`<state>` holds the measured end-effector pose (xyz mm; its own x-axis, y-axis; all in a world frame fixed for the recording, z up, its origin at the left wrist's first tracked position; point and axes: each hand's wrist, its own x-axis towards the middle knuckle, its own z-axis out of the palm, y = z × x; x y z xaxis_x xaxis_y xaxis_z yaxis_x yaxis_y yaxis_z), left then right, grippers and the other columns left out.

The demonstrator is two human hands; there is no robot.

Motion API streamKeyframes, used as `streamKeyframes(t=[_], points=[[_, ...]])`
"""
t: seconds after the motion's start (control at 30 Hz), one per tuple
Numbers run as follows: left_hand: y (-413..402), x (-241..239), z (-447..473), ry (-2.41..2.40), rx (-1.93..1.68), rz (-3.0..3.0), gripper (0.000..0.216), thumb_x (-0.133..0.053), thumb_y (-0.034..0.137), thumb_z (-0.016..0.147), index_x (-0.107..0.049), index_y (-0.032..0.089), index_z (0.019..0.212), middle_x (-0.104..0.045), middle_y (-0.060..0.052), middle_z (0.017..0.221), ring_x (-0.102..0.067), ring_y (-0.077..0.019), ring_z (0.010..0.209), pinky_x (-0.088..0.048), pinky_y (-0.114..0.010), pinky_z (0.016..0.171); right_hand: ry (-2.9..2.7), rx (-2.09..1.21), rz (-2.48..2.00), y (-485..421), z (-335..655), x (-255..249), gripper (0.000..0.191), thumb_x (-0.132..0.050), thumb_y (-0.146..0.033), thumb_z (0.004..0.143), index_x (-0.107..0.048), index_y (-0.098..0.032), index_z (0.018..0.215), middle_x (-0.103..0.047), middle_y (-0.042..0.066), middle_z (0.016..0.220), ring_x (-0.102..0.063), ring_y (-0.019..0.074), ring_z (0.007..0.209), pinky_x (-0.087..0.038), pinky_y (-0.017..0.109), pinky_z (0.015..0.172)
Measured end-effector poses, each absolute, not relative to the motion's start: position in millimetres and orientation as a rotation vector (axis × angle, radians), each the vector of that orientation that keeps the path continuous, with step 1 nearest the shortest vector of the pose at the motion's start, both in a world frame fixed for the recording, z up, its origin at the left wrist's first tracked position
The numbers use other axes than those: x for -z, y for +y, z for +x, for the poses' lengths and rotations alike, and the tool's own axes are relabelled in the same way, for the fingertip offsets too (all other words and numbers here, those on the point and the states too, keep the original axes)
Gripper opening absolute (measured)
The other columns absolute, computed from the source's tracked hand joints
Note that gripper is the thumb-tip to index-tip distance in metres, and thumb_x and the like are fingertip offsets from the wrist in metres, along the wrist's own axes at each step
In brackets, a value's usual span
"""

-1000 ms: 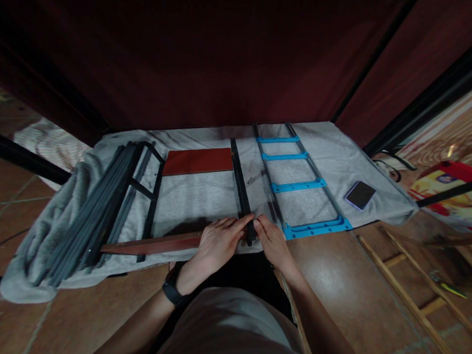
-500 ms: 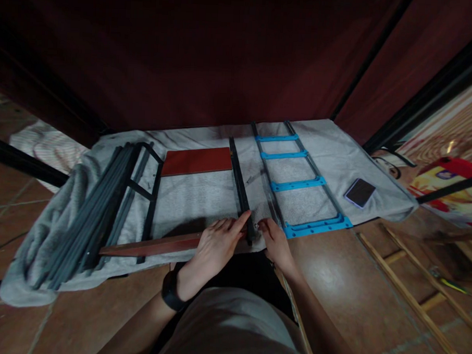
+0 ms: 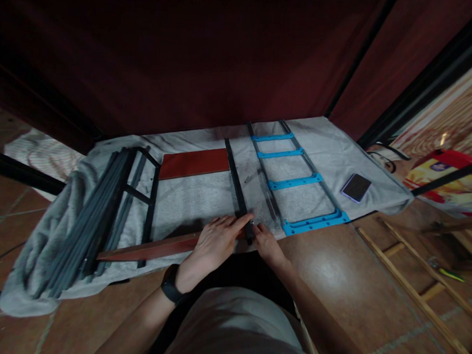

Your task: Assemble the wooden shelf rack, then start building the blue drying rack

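A long black bar (image 3: 236, 182) lies on a grey cloth (image 3: 191, 201), running away from me. At its near end it meets a red-brown board (image 3: 147, 249) that lies crosswise. My left hand (image 3: 213, 244) rests flat on the board's right end, fingers stretched out, index fingertip touching the bar's end. My right hand (image 3: 266, 243) comes in from the right, its fingers pinched together against the same end of the bar. What they pinch is too small to make out. A second red panel (image 3: 193, 162) lies farther back, left of the bar.
A frame with blue rungs (image 3: 294, 182) lies right of the bar, and a phone (image 3: 356, 186) beyond it. A bundle of grey rods (image 3: 97, 212) and a black frame (image 3: 151, 204) lie at the left. A wooden ladder (image 3: 411, 294) lies on the tiled floor at right.
My right hand has drawn in closer to the bar's near end, and its fingers have tightened into a pinch. The left hand has stayed on the board. The view has shifted slightly.
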<state>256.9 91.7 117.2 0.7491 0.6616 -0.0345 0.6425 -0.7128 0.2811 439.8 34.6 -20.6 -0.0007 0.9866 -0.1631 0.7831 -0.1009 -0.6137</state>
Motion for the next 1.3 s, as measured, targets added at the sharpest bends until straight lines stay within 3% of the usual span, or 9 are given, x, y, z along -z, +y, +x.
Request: streamKeyframes(t=[0.13, 0.23, 0.33, 0.5, 0.67, 0.83, 1.0, 1.17, 1.3], points=[[96, -125, 255, 0.999, -0.143, 2.623, 0.062, -0.051, 0.008, 0.096, -0.047, 0.030, 0.153, -0.074, -0.005, 0.124, -0.070, -0.0211, 0.110, -0.054, -0.035, 0.098, -1.639, -0.912, -1.773, 37, 448, 21, 0.025, -0.045, -0.010, 0.092, -0.067, -0.018, 0.101, -0.070, 0.010, 0.101, -0.066, 0.0215, 0.093, -0.050, 0.033, 0.086], [98, -129, 253, 0.993, -0.159, 2.581, 0.059, -0.051, 0.009, 0.097, -0.049, 0.031, 0.152, -0.074, -0.004, 0.126, -0.071, -0.0207, 0.110, -0.055, -0.034, 0.097, -1.408, -1.047, -1.654, 37, 448, 30, 0.014, -0.052, -0.015, 0.089, -0.066, -0.019, 0.089, -0.068, 0.003, 0.081, -0.066, 0.0180, 0.077, -0.051, 0.031, 0.078], [98, -131, 252, 0.986, -0.166, 2.535, 0.058, -0.052, 0.010, 0.097, -0.051, 0.032, 0.151, -0.073, -0.002, 0.130, -0.070, -0.0204, 0.114, -0.055, -0.033, 0.097, -1.203, -1.116, -1.587, 36, 445, 40, 0.011, -0.056, -0.025, 0.090, -0.065, -0.019, 0.090, -0.066, 0.000, 0.074, -0.064, 0.0166, 0.066, -0.053, 0.031, 0.069], [98, -131, 252, 0.998, -0.180, 2.502, 0.057, -0.052, 0.011, 0.097, -0.053, 0.033, 0.149, -0.074, -0.001, 0.128, -0.072, -0.0199, 0.112, -0.056, -0.032, 0.097, -1.141, -1.150, -1.640, 34, 440, 48, 0.014, -0.056, -0.032, 0.091, -0.064, -0.021, 0.086, -0.064, 0.000, 0.066, -0.062, 0.0169, 0.057, -0.051, 0.030, 0.061], [99, -135, 251, 1.024, -0.180, 2.477, 0.055, -0.052, 0.015, 0.097, -0.054, 0.035, 0.149, -0.073, 0.000, 0.132, -0.071, -0.0199, 0.115, -0.056, -0.033, 0.100, -1.170, -1.096, -1.716, 31, 433, 49, 0.035, -0.043, -0.040, 0.101, -0.060, -0.024, 0.075, -0.057, 0.001, 0.056, -0.058, 0.0190, 0.051, -0.048, 0.034, 0.060], [98, -137, 252, 1.042, -0.160, 2.471, 0.056, -0.052, 0.014, 0.097, -0.054, 0.035, 0.149, -0.073, 0.000, 0.132, -0.071, -0.0200, 0.116, -0.055, -0.034, 0.101, -1.172, -1.005, -1.711, 29, 426, 49, 0.032, -0.045, -0.038, 0.099, -0.061, -0.024, 0.076, -0.065, 0.006, 0.068, -0.061, 0.0220, 0.064, -0.052, 0.039, 0.070], [98, -139, 252, 1.055, -0.172, 2.458, 0.056, -0.054, 0.014, 0.096, -0.055, 0.037, 0.148, -0.072, 0.001, 0.134, -0.070, -0.0199, 0.117, -0.055, -0.033, 0.101, -0.982, -1.091, -1.547, 21, 424, 52, 0.028, -0.050, -0.046, 0.092, -0.061, -0.023, 0.104, -0.069, 0.004, 0.093, -0.066, 0.0199, 0.078, -0.056, 0.034, 0.067], [98, -139, 253, 1.067, -0.145, 2.440, 0.058, -0.054, 0.014, 0.096, -0.053, 0.037, 0.149, -0.073, 0.001, 0.133, -0.071, -0.0207, 0.116, -0.055, -0.035, 0.101, -1.042, -1.128, -1.653, 22, 426, 47, 0.028, -0.047, -0.050, 0.096, -0.057, -0.025, 0.089, -0.056, -0.002, 0.061, -0.056, 0.0174, 0.052, -0.048, 0.032, 0.056], [96, -138, 254, 1.054, -0.132, 2.430, 0.058, -0.055, 0.013, 0.095, -0.054, 0.036, 0.148, -0.072, 0.002, 0.134, -0.070, -0.0204, 0.118, -0.054, -0.035, 0.103, -1.201, -0.937, -1.794, 27, 422, 44, 0.023, -0.045, -0.033, 0.098, -0.053, -0.026, 0.079, -0.060, 0.003, 0.067, -0.061, 0.0205, 0.063, -0.049, 0.034, 0.066]])
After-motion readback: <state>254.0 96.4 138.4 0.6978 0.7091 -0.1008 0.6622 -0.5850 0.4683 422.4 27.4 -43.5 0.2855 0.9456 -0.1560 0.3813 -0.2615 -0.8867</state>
